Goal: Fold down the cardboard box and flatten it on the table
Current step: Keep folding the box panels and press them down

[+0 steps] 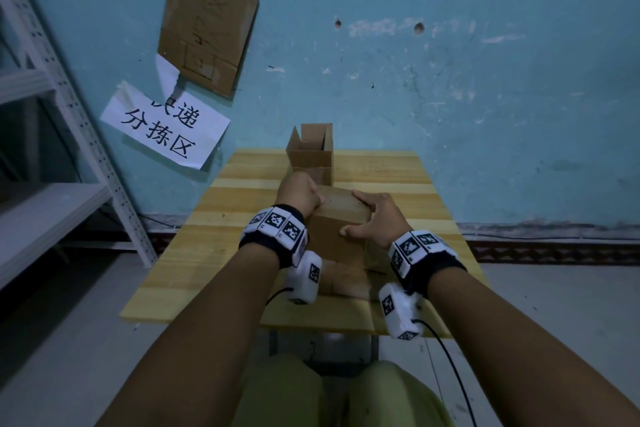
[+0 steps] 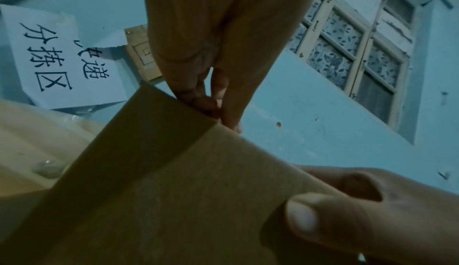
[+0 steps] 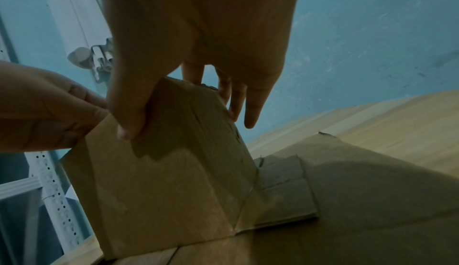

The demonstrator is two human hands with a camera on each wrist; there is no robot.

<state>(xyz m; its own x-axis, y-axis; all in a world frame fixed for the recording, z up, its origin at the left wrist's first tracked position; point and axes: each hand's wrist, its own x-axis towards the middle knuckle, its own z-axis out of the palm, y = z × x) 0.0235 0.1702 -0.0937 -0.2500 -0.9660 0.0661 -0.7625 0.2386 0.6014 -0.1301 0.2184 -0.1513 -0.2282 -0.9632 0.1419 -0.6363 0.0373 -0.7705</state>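
A brown cardboard box (image 1: 337,218) stands on the wooden table (image 1: 214,253) between my two hands, its lower flaps (image 1: 346,279) spread toward me on the tabletop. My left hand (image 1: 313,198) grips the box's upper left far corner with curled fingers (image 2: 198,94). My right hand (image 1: 360,215) holds the upper right side, thumb (image 3: 129,120) on the near face and the other fingers over the far edge. In the wrist views the box (image 2: 174,200) (image 3: 174,181) leans, and its panels meet at a crease. The box inside is hidden.
A second, open cardboard box (image 1: 311,152) stands at the table's far edge against the blue wall. White metal shelving (image 1: 69,114) is on the left. A paper sign (image 1: 166,128) and a cardboard sheet (image 1: 207,24) hang on the wall.
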